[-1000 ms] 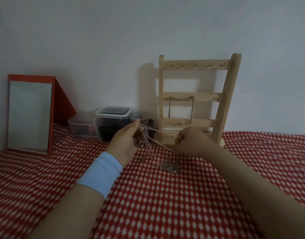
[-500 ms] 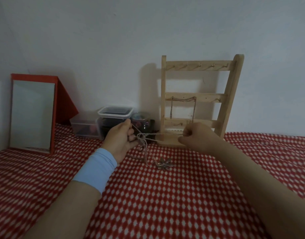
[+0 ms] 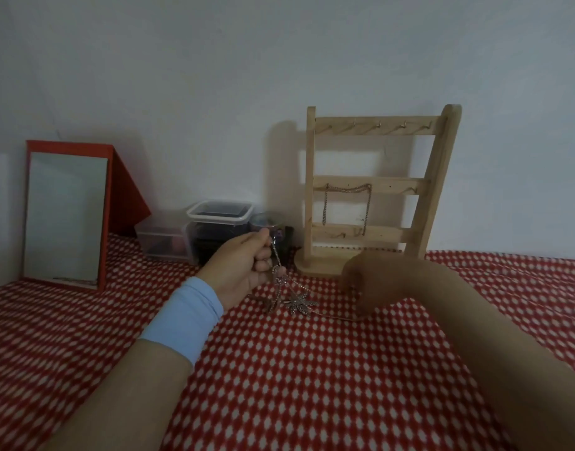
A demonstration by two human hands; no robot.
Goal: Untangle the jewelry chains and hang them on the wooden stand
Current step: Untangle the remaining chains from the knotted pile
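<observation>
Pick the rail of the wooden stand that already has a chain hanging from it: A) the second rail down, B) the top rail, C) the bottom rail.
A: the hung chain drapes from the second rail of the wooden stand; the top rail's hooks are bare.

We see a red cloth point(image 3: 312, 369) with white dots spread over the whole surface, creased at the right, and we cannot tell what is under it. Along the back, by the wall, stand a red-framed mirror point(image 3: 65, 216) leaning at the left, a low clear box point(image 3: 161, 239), a lidded box point(image 3: 219, 222) touching it, a small jar point(image 3: 266, 221) and the wooden stand point(image 3: 396, 184). In front of the stand a leaf-shaped pendant point(image 3: 301, 302) lies on the cloth, and a thin chain point(image 3: 338, 315) runs right from it.
</observation>
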